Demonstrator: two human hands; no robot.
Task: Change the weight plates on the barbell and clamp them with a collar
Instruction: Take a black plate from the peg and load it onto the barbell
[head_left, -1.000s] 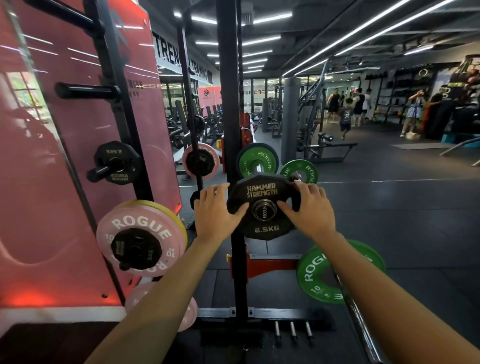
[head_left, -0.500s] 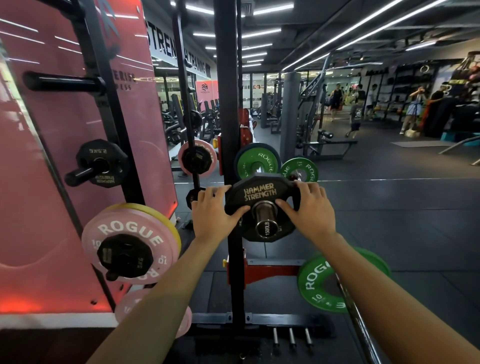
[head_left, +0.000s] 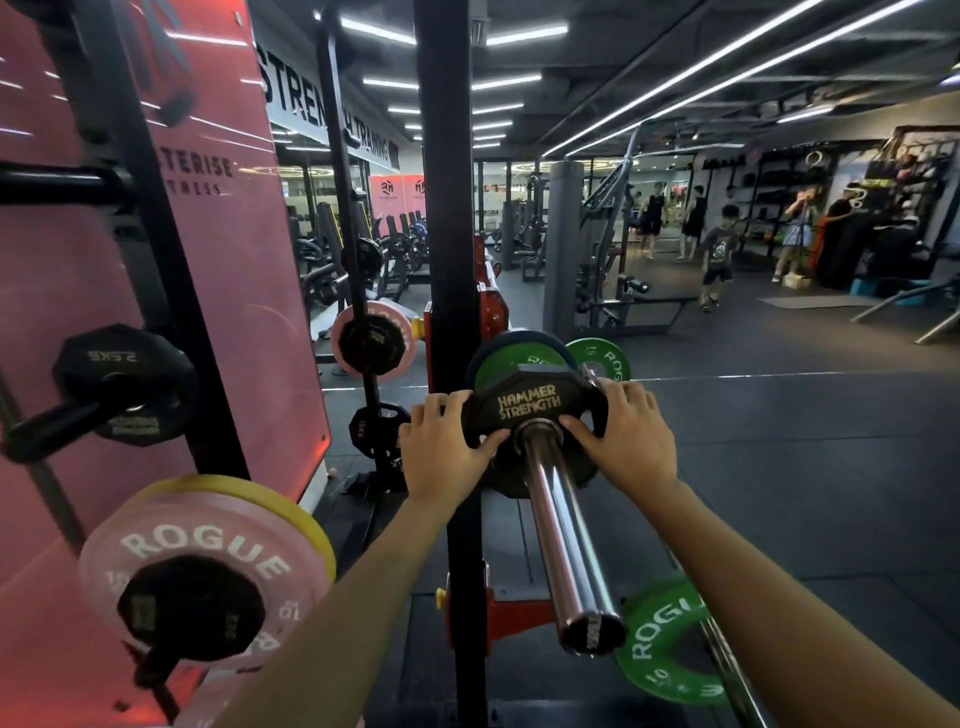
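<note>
Now I see my left hand (head_left: 445, 451) and right hand (head_left: 626, 437) gripping opposite rims of the small black many-sided rubber Hammer Strength plate (head_left: 535, 415), far along the chrome barbell sleeve (head_left: 566, 540) against a green plate (head_left: 511, 361); probably light, stiff, grippy

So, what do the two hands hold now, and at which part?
Both hold the black weight plate on the bar: left hand at its left edge, right hand at its right edge.
</note>
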